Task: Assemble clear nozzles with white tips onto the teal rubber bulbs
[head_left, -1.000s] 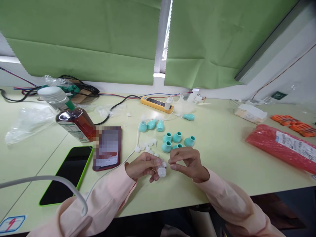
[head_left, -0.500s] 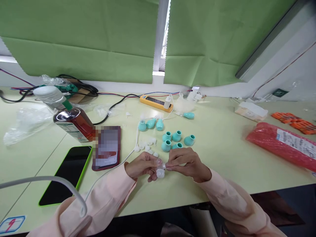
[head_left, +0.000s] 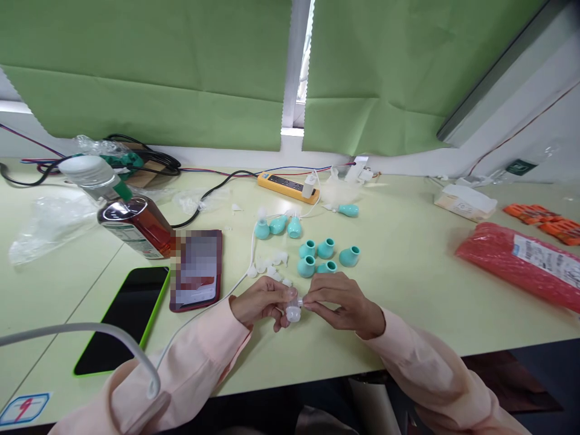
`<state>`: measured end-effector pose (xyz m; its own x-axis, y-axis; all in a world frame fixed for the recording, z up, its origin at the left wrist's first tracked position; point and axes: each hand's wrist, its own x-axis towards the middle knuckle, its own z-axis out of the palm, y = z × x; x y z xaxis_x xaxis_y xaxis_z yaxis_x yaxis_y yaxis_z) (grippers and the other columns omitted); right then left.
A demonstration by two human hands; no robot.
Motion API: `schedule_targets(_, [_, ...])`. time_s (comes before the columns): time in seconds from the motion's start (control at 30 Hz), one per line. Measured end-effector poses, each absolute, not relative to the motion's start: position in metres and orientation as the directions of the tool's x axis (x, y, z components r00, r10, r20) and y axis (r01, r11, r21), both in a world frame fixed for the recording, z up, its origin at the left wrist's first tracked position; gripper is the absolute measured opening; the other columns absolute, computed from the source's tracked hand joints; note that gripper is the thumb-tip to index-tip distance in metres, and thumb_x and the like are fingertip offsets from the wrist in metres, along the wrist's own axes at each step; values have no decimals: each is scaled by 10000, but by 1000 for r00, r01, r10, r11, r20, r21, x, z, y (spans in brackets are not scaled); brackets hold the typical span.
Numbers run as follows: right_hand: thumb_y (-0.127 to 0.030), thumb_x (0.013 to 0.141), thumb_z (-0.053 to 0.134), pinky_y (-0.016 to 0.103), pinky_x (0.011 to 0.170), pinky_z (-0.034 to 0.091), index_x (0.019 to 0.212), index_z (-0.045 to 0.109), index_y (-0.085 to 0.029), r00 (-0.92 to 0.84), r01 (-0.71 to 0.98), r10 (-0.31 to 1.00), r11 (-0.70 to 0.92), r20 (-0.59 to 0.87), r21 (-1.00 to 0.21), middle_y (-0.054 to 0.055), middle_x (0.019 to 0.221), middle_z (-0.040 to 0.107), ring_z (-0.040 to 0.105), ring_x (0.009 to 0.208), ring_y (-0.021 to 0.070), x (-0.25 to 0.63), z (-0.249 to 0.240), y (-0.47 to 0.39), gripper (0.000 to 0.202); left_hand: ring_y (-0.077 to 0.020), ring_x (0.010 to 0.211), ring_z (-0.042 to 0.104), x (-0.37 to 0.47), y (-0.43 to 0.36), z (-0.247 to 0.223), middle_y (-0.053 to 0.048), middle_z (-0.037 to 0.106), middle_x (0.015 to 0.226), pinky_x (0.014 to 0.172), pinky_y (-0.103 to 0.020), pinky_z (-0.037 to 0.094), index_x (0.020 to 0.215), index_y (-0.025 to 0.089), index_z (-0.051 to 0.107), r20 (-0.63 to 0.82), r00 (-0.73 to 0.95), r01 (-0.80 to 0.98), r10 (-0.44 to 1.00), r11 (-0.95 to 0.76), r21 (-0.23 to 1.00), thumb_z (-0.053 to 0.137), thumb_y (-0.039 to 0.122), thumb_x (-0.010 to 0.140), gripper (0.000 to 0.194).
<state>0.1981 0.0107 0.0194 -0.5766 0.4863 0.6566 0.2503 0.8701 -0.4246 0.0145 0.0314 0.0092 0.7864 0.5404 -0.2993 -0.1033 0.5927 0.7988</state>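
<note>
My left hand [head_left: 265, 302] is closed on a small clear plastic piece with a round end [head_left: 293, 311], held just above the table near its front. From the other side, my right hand [head_left: 342, 302] pinches the short side stub of that same piece between thumb and fingertips. Just beyond my hands stand several turquoise rubber bulbs [head_left: 350, 256] with open necks. Small white translucent parts [head_left: 274, 261] lie in a loose group behind my left hand. Farther back are turquoise bulbs fitted with clear tips [head_left: 278, 225], and one more such bulb [head_left: 348, 210] lies on its side.
To the left are a black phone with a green edge [head_left: 122, 320], a phone in a red case [head_left: 197, 272] and a bottle of reddish liquid [head_left: 138, 226]. A yellow power strip [head_left: 287, 187] lies at the back. A red wrapped package [head_left: 516, 263] and orange bundles [head_left: 548, 222] lie right.
The view has shifted slightly. Both hands keep their hold on the clear plastic piece, and my right fingers have moved only a little around its stub.
</note>
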Motion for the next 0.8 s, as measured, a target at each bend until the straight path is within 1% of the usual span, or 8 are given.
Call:
schedule_targets(0.17, [-69, 706, 522, 230, 516, 374, 761, 518, -147, -604, 299, 505, 861, 617, -412, 27, 630, 540, 442, 593, 105, 197, 19, 9, 96, -91, 387, 520, 14, 32, 11, -52, 577, 483, 310, -156, 415, 619, 41, 620, -293, 791, -110, 537, 596, 796, 615, 298, 656, 259])
schedule_targets(0.43, [-71, 708, 498, 238, 498, 350, 730, 512, -150, -589, 310, 559, 823, 584, -475, 13, 598, 504, 413, 570, 102, 197, 21, 8, 83, -96, 391, 532, 14, 30, 14, -51, 581, 486, 316, -154, 413, 612, 44, 621, -294, 802, -104, 519, 607, 788, 627, 290, 643, 248])
schedule_targets(0.53, [-57, 682, 527, 242, 489, 367, 707, 545, -148, -536, 251, 588, 796, 606, -551, 5, 561, 500, 414, 539, 97, 197, 22, 7, 95, -97, 396, 537, 14, 29, 15, -51, 586, 496, 318, -152, 417, 620, 47, 622, -291, 805, -109, 517, 611, 784, 624, 287, 647, 242])
schedule_targets(0.6, [-65, 655, 575, 235, 480, 396, 744, 580, -150, -491, 165, 620, 756, 612, -633, 10, 579, 528, 442, 536, 96, 197, 22, 8, 123, -96, 392, 536, 14, 29, 14, -49, 585, 491, 317, -152, 417, 623, 47, 623, -287, 803, -118, 522, 611, 783, 620, 288, 651, 243])
schedule_targets(0.63, [-78, 631, 612, 226, 465, 408, 782, 596, -152, -474, 114, 641, 724, 604, -680, 17, 605, 546, 458, 537, 95, 197, 22, 8, 169, -96, 387, 534, 14, 29, 14, -49, 583, 485, 317, -153, 417, 622, 46, 624, -286, 804, -118, 521, 612, 782, 621, 291, 649, 247])
schedule_targets(0.7, [-107, 569, 681, 205, 427, 419, 837, 619, -158, -467, 14, 685, 639, 560, -769, 28, 662, 573, 481, 525, 88, 197, 20, 10, 280, -96, 376, 530, 14, 29, 13, -48, 580, 472, 315, -155, 417, 628, 42, 627, -286, 811, -113, 510, 617, 779, 626, 302, 642, 260])
schedule_targets(0.73, [-117, 543, 703, 198, 417, 419, 828, 632, -160, -473, -25, 702, 593, 532, -805, 29, 669, 580, 489, 516, 84, 196, 19, 11, 297, -98, 374, 529, 15, 28, 13, -50, 581, 470, 315, -157, 417, 629, 39, 628, -287, 818, -105, 499, 621, 777, 630, 308, 635, 269])
schedule_targets(0.8, [-127, 521, 719, 196, 425, 419, 742, 658, -159, -490, -73, 726, 518, 483, -853, 22, 640, 585, 505, 503, 81, 195, 16, 14, 232, -99, 364, 525, 16, 27, 13, -54, 583, 463, 313, -161, 417, 627, 34, 631, -292, 828, -91, 479, 628, 773, 638, 325, 620, 291])
